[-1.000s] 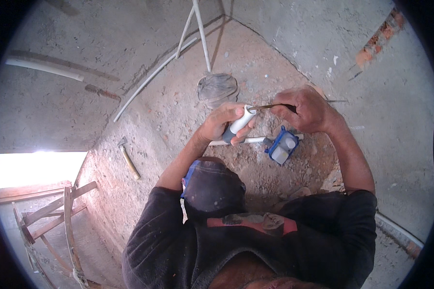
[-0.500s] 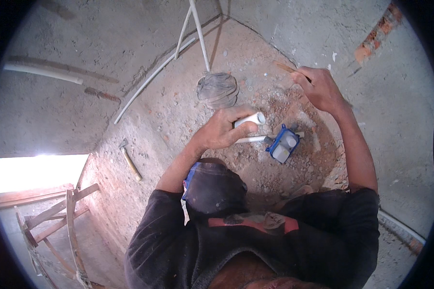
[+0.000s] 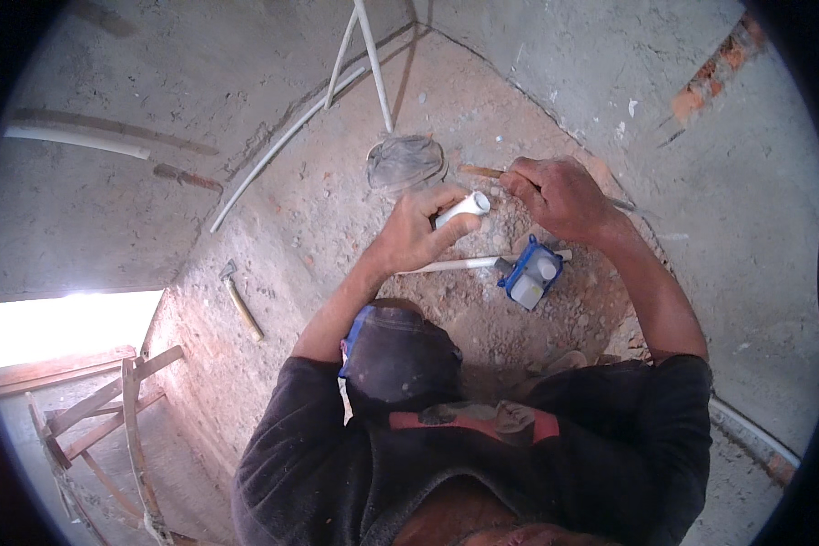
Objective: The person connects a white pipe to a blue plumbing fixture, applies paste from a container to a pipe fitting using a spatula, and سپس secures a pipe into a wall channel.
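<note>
My left hand (image 3: 416,235) is closed round a short white plastic tube (image 3: 462,210), its hollow, wider end facing right and away from me. To the right, my right hand (image 3: 560,198) grips a thin tool with a brown, wood-like handle (image 3: 482,171). The handle sticks out left, toward the tube but apart from it, and a narrow greyish end shows beyond the wrist side. Below both hands, a blue plastic box (image 3: 530,273) with a pale cover and a round white part lies on the rubble. A white pipe (image 3: 455,265) meets its left side at a grey connector.
A grey cloth-like bundle (image 3: 406,164) lies beyond my left hand. White pipes (image 3: 374,64) lean in the far corner, and another (image 3: 278,156) lies along the left wall. A hammer (image 3: 243,305) rests on the floor at left, near a wooden frame (image 3: 129,409). Loose rubble covers the floor.
My right hand has swung left and nearer with the tool, from beside the right wall to close by the white tube. My left hand has shifted slightly left and away, still holding the tube.
</note>
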`<state>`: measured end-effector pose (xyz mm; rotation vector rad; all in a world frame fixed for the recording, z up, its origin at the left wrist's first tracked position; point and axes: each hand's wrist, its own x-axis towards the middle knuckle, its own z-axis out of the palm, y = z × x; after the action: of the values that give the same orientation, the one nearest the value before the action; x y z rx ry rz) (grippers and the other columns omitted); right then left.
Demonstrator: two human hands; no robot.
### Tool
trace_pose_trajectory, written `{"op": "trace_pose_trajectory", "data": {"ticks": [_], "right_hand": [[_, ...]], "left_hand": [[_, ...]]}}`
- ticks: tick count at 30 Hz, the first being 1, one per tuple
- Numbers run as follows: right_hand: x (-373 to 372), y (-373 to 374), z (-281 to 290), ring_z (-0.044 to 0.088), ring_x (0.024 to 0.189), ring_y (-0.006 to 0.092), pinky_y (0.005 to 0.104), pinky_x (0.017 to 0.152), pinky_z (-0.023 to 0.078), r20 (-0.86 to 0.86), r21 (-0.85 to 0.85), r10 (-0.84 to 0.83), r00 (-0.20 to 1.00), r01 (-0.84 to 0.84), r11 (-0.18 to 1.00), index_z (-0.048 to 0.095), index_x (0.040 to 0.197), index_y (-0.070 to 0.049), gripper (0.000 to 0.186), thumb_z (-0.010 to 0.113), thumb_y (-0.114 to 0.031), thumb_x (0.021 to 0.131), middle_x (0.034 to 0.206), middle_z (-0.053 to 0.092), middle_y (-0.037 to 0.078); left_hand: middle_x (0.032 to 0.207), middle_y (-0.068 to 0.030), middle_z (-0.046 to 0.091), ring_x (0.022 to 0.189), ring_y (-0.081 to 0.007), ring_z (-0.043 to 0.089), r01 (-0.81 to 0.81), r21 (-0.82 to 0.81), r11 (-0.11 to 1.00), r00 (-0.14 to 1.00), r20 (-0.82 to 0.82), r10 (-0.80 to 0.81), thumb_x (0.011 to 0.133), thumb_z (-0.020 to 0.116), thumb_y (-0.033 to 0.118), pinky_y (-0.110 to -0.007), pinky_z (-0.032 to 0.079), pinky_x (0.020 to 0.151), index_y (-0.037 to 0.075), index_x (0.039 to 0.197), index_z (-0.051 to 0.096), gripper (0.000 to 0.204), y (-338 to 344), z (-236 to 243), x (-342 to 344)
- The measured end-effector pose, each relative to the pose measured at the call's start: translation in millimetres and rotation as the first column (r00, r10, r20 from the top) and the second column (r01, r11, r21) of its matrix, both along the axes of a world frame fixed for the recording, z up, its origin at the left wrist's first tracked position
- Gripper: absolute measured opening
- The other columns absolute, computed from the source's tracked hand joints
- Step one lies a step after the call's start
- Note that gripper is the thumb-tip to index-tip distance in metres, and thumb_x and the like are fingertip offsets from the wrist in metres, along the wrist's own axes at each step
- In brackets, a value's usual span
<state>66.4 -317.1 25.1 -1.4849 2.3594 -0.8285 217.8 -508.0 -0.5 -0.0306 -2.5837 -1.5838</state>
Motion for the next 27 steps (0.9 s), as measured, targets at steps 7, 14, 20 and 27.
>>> {"op": "trace_pose_trajectory", "data": {"ticks": [7,14,20,27], "right_hand": [[-3,-1,6,0.062,0.065,0.0391,0.0488,0.061,0.045,0.078,-0.012,0.119,0.99,-0.118,0.993,0.064,0.085,-0.003,0.033,0.054,-0.032,0.097,0.069,0.061,0.02],[-4,-2,-5,0.06,0.062,0.0353,0.0441,0.059,0.045,0.046,-0.045,0.125,0.991,-0.123,0.991,0.063,0.085,-0.001,0.032,0.054,-0.029,0.098,0.067,0.059,0.02],[0,0,-6,0.061,0.066,0.038,0.045,0.062,0.046,0.232,-0.118,0.144,0.962,-0.119,0.986,0.063,0.088,0.0,0.036,0.051,-0.032,0.1,0.073,0.062,0.021],[0,-1,-9,0.059,0.063,0.0366,0.044,0.061,0.045,0.287,-0.101,0.122,0.95,-0.097,0.99,0.062,0.086,0.001,0.036,0.051,-0.03,0.099,0.071,0.06,0.022]], "left_hand": [[0.087,-0.0127,0.07,0.076,-0.0175,0.065,-0.187,-0.006,0.982,0.982,0.021,0.187,0.085,0.076,0.026,-0.031,0.05,0.07,0.0,0.106,0.069,0.034,-5,-16,-10],[0.084,-0.005,0.068,0.077,-0.0095,0.059,-0.06,-0.031,0.998,0.998,-0.039,0.059,0.084,0.078,0.024,-0.028,0.049,0.07,0.0,0.102,0.069,0.031,1,-7,-6],[0.083,-0.0033,0.067,0.077,-0.008,0.059,-0.107,0.015,0.994,0.994,0.003,0.107,0.081,0.08,0.022,-0.026,0.048,0.07,0.001,0.098,0.069,0.029,3,-6,-5],[0.08,-0.0042,0.069,0.072,-0.0076,0.06,-0.134,-0.018,0.991,0.989,-0.06,0.133,0.08,0.082,0.023,-0.027,0.049,0.065,0.004,0.099,0.071,0.029,-2,-11,-17]]}}
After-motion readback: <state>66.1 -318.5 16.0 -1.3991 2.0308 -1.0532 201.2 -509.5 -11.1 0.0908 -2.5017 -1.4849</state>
